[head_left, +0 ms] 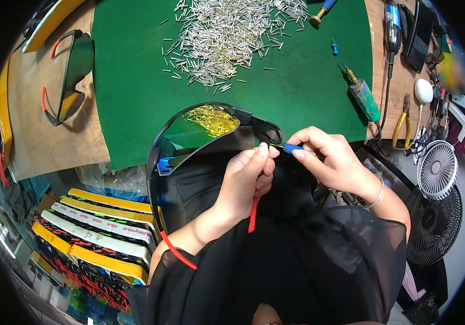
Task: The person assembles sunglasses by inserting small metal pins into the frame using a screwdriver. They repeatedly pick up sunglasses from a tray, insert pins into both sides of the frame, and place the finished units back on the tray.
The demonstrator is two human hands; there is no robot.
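Sunglasses [205,132] hinge pinched by left hand [246,181] fingers; right hand [333,160] fingers clamped on blue driver [292,147]. Risk: tip slips off, scratches lens just beyond fingertips.

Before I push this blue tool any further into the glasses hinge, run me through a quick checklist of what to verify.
1. Left hand grips the sunglasses at the hinge: ok.
2. Right hand pinches the blue-handled tool, tip pointed at the hinge: ok.
3. Tip seated in the hinge: cannot tell, fingers hide it.
4. Lens free of the tool: ok, tool sits at the frame corner.
5. Spare metal pins within reach on the green mat: ok.
6. Red temple arm hanging free, not snagged: cannot tell.
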